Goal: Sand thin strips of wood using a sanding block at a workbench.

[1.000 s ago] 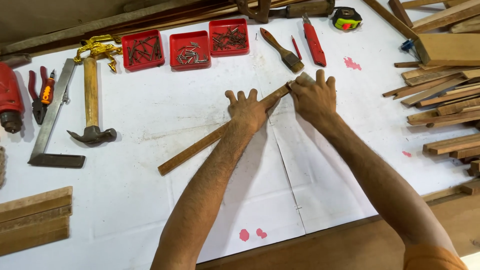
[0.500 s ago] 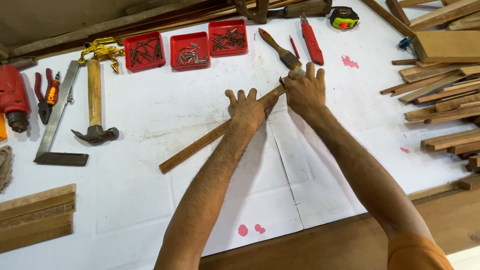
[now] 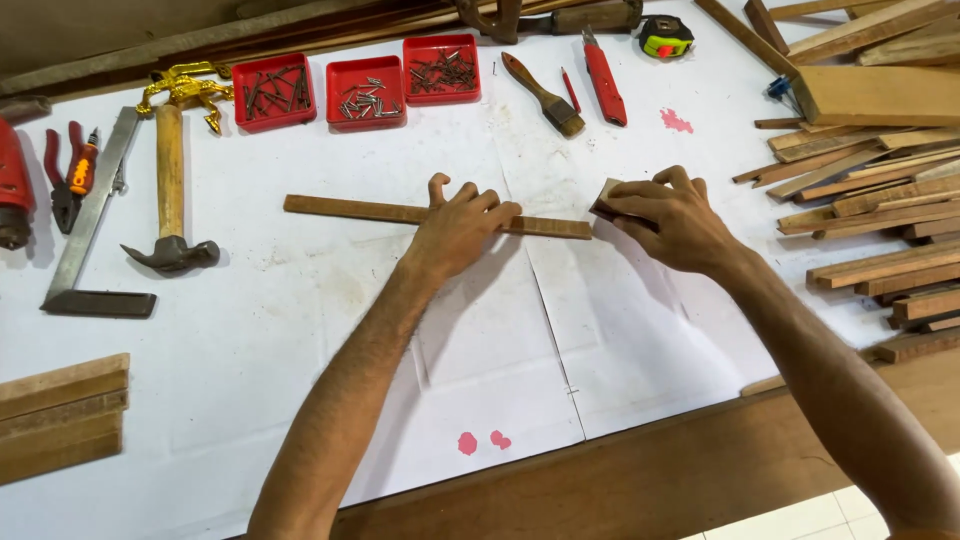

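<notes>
Wooden strip (image 3: 380,211) under flat, spread left hand (image 3: 458,232); right hand (image 3: 668,218) curled around perhaps a sanding block (image 3: 604,196).

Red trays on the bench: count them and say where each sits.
3, side by side along the far edge: left red tray, middle red tray, right red tray. None seems hidden.

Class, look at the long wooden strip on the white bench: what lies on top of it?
The left hand presses down on the wooden strip near its middle. The stretch beneath the palm is hidden.
</notes>
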